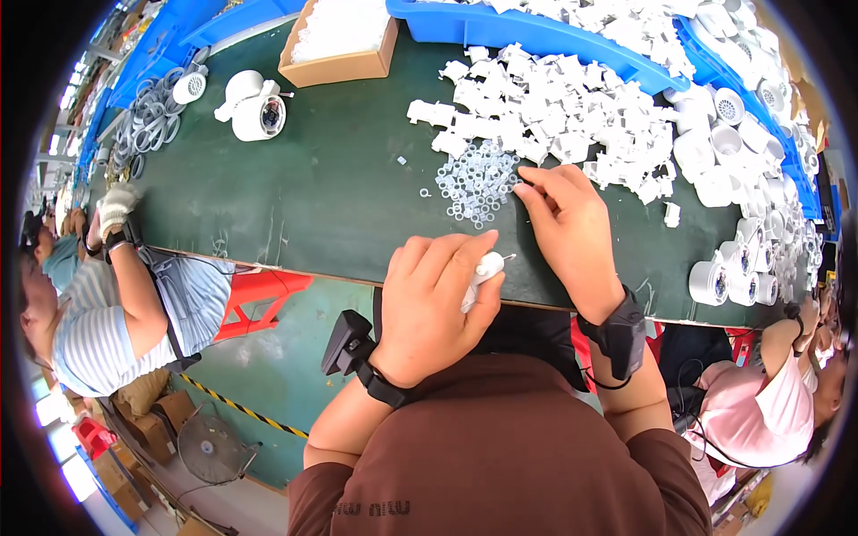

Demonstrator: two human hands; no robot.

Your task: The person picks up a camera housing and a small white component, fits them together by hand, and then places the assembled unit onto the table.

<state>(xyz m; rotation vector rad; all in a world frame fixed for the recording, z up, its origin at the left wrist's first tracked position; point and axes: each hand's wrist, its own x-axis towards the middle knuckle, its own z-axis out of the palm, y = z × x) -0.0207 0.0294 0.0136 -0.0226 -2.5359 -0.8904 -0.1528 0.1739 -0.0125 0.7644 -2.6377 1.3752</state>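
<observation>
My left hand [436,293] is closed around a small white plastic part [489,266] just off the table's near edge. A thin pin sticks out from the part's right end, and my fingers cover the rest. My right hand [572,228] reaches to the right side of a pile of small translucent grey rings [476,179]. Its thumb and index finger come together in a pinch at the pile's edge. Whatever lies between those fingertips is too small to make out. Beyond the rings spreads a heap of white moulded plastic pieces [554,112].
A cardboard box [344,71] of white pieces and blue bins [536,40] line the far side. White round housings [710,281] stand at the right. An assembled white unit [257,112] and grey rings [154,116] lie left. Co-workers sit on both sides.
</observation>
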